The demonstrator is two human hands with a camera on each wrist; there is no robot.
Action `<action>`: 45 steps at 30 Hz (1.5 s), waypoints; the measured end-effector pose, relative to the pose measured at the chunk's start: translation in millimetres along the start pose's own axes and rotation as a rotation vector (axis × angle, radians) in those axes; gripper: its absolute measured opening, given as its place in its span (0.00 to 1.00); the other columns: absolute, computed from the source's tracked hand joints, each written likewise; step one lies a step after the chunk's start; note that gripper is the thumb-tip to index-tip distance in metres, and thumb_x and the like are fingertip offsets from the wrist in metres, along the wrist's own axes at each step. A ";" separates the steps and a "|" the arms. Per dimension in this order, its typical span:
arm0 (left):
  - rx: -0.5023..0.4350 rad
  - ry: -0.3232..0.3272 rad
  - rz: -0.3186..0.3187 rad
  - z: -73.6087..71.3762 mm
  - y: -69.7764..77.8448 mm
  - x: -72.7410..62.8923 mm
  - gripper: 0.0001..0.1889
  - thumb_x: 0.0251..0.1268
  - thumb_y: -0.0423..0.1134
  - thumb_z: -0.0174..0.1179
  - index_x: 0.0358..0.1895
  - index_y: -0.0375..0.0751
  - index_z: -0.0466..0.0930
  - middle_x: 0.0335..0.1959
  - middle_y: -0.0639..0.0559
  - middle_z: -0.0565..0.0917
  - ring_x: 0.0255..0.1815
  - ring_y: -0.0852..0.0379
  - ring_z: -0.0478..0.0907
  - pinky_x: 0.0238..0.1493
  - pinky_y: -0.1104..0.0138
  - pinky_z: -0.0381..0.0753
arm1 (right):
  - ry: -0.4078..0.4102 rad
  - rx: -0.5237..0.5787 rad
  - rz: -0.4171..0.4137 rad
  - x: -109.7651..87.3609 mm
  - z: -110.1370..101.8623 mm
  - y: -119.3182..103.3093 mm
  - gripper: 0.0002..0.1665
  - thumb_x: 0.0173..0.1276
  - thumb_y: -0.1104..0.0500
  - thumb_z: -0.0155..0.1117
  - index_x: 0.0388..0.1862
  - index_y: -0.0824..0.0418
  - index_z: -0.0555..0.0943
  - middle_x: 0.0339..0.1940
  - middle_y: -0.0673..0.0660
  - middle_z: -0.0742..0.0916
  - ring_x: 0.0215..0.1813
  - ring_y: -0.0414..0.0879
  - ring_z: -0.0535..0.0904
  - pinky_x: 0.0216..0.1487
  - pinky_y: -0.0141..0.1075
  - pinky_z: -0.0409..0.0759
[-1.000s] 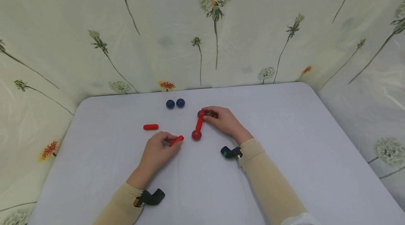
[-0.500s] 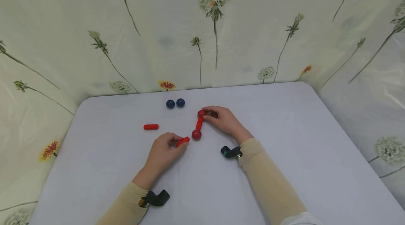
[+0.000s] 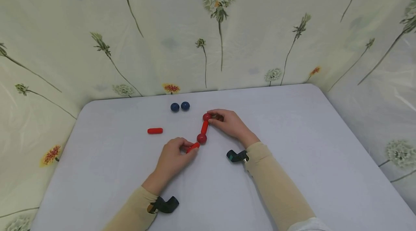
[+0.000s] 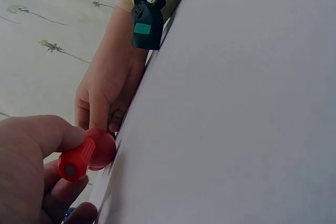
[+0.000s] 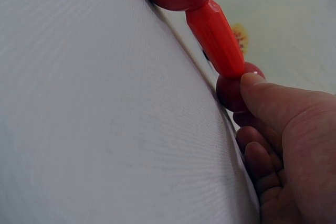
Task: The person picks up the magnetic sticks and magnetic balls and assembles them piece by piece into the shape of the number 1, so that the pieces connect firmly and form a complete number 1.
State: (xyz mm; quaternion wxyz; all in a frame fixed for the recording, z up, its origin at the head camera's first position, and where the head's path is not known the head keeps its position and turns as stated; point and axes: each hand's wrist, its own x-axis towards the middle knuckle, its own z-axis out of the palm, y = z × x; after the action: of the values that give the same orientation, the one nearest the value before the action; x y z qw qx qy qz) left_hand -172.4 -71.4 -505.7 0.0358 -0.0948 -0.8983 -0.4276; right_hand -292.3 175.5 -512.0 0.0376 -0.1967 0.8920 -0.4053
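Observation:
My left hand (image 3: 173,159) pinches a short red rod (image 3: 193,147) between thumb and fingers. The rod's far end is right at the near red ball (image 3: 202,138); in the left wrist view its other end shows a grey dot, and the rod (image 4: 76,162) overlaps the ball (image 4: 104,149). That ball is joined by a second red rod (image 3: 204,127) to a far red ball (image 3: 206,117), making a dumbbell shape. My right hand (image 3: 230,123) holds the far ball, its thumb pressed on it in the right wrist view. The dumbbell lies on the white table (image 3: 279,122).
A loose red rod (image 3: 155,130) lies left of the dumbbell. Two dark blue balls (image 3: 174,107) sit side by side near the table's back edge. Behind hangs a flower-printed cloth (image 3: 156,36). Each wrist carries a black camera.
My left hand has moved right with its red rod, bringing the rod's tip up to the near red ball. The right hand and the dumbbell have stayed in place.

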 end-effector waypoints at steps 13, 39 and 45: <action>0.083 0.037 0.022 9.8 1.6 3.1 0.10 0.56 0.49 0.70 0.36 0.49 0.86 0.26 0.63 0.79 0.34 0.60 0.74 0.35 0.63 0.73 | 0.008 0.008 -0.006 -0.2 1.0 2.9 0.24 0.68 0.43 0.67 0.61 0.45 0.81 0.42 0.41 0.85 0.43 0.40 0.79 0.47 0.38 0.78; 0.175 0.098 0.003 7.7 3.9 1.7 0.09 0.59 0.48 0.67 0.34 0.48 0.85 0.24 0.62 0.80 0.35 0.58 0.73 0.44 0.53 0.69 | 0.013 0.002 -0.002 0.9 1.6 1.9 0.23 0.67 0.44 0.68 0.59 0.45 0.81 0.42 0.41 0.85 0.42 0.40 0.79 0.46 0.37 0.79; 0.193 0.101 -0.009 7.1 5.7 0.7 0.09 0.59 0.49 0.67 0.33 0.48 0.85 0.21 0.62 0.78 0.36 0.56 0.73 0.44 0.52 0.66 | 0.012 -0.001 0.007 0.9 1.9 1.7 0.23 0.67 0.44 0.68 0.59 0.46 0.81 0.42 0.41 0.85 0.42 0.40 0.79 0.46 0.37 0.79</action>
State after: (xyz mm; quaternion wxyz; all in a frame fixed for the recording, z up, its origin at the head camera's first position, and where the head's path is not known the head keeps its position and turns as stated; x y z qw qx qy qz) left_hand -171.8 -62.3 -505.8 0.0881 -0.0654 -0.9327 -0.3435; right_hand -293.3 174.8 -514.5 0.0334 -0.1911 0.8931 -0.4058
